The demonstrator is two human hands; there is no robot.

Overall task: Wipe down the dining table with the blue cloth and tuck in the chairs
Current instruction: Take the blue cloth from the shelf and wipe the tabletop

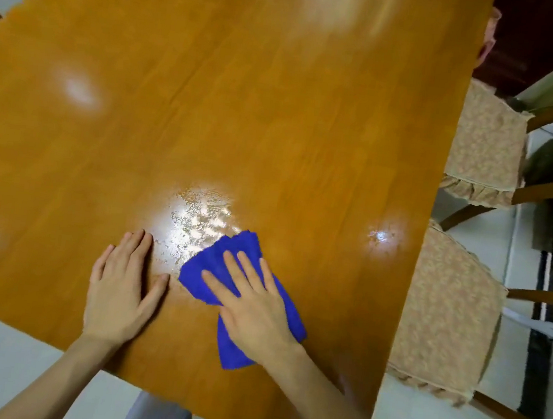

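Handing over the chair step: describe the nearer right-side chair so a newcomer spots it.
Find the orange-brown table. Two chairs with beige floral covers stand along its right edge. The nearer chair sits level with the blue cloth; the farther chair sits beyond it.

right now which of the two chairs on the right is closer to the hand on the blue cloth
The chair lower in the view, level with the right hand; the other chair sits farther along the table edge.

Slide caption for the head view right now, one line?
Right hand presses the blue cloth flat on the wooden table; left hand rests beside it.
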